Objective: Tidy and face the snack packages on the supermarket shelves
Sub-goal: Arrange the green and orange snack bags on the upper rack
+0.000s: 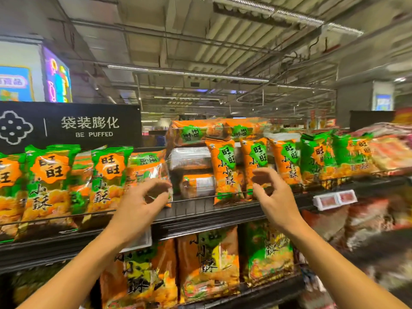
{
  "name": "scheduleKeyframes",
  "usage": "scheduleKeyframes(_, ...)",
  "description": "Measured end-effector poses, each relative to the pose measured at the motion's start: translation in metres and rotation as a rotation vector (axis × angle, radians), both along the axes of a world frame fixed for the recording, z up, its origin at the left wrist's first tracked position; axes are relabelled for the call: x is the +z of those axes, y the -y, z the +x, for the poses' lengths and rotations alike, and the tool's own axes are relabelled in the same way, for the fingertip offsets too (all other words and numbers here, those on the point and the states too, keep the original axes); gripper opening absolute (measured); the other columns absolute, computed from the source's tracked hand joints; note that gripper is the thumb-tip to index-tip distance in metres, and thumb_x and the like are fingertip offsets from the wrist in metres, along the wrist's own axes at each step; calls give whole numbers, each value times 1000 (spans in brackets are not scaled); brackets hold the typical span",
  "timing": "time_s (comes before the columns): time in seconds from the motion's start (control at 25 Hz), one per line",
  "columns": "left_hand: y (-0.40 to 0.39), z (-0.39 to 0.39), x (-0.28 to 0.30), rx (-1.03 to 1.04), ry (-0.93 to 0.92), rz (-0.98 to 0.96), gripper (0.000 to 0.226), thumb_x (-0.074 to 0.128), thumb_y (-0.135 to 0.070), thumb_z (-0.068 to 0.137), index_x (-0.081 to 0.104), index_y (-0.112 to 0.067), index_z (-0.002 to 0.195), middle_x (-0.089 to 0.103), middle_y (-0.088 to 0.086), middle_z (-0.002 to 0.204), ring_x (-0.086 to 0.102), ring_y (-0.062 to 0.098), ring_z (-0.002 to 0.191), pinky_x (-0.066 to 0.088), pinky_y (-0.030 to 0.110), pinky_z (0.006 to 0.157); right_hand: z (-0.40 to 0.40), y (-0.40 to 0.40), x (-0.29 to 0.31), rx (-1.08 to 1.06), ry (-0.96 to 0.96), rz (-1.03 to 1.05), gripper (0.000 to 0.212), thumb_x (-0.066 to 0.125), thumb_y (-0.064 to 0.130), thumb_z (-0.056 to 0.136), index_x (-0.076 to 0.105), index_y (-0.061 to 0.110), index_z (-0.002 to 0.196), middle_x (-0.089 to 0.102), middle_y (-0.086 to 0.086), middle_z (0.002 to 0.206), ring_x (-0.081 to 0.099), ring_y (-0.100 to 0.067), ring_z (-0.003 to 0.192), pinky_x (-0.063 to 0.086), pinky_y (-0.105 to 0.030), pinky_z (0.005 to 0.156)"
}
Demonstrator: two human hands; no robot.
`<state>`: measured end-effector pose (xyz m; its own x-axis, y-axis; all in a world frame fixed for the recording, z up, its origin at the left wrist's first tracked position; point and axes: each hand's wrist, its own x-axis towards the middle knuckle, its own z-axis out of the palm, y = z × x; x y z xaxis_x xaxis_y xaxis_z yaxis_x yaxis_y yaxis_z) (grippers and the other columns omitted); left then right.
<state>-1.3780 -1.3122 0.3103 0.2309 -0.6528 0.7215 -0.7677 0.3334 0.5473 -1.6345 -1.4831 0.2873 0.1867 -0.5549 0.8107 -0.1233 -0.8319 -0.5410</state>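
Snack packages [225, 170] stand upright facing outward; left hand [142, 206] and right hand [274, 197] hover loosely curled, holding nothing.

up high is a grey ribbed metal ceiling [234, 41] with dark pipes running across it. long thin white strip lights [187, 73] hang under it and shine down. on the left stands a pale wall [20, 54] with a blue poster [14, 83], and beside it a glowing purple neon sign [56, 76]. lower down is a black board with white letters [71, 126] that say "be puffed". on the right is a grey square pillar [354, 99] holding a small bright screen [383, 102]. far back, the store looks dim and blurry.
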Motion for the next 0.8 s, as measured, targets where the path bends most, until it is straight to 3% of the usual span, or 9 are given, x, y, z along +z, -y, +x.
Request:
scheduleKeyframes(0.12, 48, -31, 5, 19, 5, 116, 21, 67, -7, 90, 68, -28, 93, 71, -10, 97, 65, 8, 91, 47, 20, 82, -35, 52, 5, -30, -13, 64, 30, 65, 8, 92, 61, 37, 96, 67, 15, 95, 61, 2, 90, 42, -7, 74)
scheduleKeyframes(0.2, 79, -48, 7, 68, 11, 161, 18, 66, -12, 91, 65, -26, 103, 68, -8, 103, 63, 9, 97, 45, 14, 80, -51, 88, 7, -34, -77, 148, 20, 65, 12, 92, 64, 27, 106, 69, 5, 102, 64, -12, 98, 48, -21, 82)
scheduleKeyframes(0.28, 108, -59, 12, 107, -63, 146, 22, 66, -15, 91, 62, -22, 112, 66, -3, 108, 60, 7, 93, 44, 5, 67, -59, 117, 9, -34, -152, 226, 26, 65, 19, 92, 61, 20, 118, 66, 2, 114, 62, -18, 106, 48, -32, 87)
scheduleKeyframes(0.44, 154, -73, 14, 135, -116, 350, 65, 69, -41, 88, 41, -20, 143, 59, -2, 119, 58, 5, 97, 45, 21, 74, -59, 146, 17, 1, -324, 269, 60, 64, 38, 94, 42, 16, 145, 55, -2, 139, 57, -19, 116, 45, -34, 94)
scheduleKeyframes(0.52, 170, -75, 12, 136, -154, 458, 85, 73, -51, 82, 30, -23, 149, 58, -1, 124, 60, 12, 105, 47, 29, 87, -54, 155, 20, 57, -369, 294, 67, 64, 44, 93, 37, 17, 147, 54, -7, 142, 58, -18, 111, 46, -33, 93)
scheduleKeyframes(0.6, 182, -73, 9, 161, -173, 509, 98, 77, -56, 75, 26, -24, 152, 56, 2, 128, 59, 19, 112, 45, 38, 99, -48, 160, 20, 111, -417, 293, 64, 67, 48, 90, 39, 22, 141, 56, -5, 139, 59, -12, 99, 45, -23, 82)
scheduleKeyframes(0.68, 188, -71, 10, 167, -192, 530, 106, 80, -59, 68, 25, -25, 151, 56, -1, 122, 58, 15, 107, 46, 35, 94, -43, 163, 21, 156, -461, 296, 74, 71, 53, 85, 36, 23, 142, 53, -2, 141, 55, -8, 101, 41, -16, 78)
scheduleKeyframes(0.8, 191, -74, 12, 167, -191, 532, 111, 80, -63, 62, 24, -26, 150, 50, -15, 105, 53, 2, 94, 41, 20, 72, -39, 171, 25, 187, -545, 355, 107, 77, 52, 79, 14, 15, 157, 36, -6, 158, 48, -25, 132, 43, -36, 99)
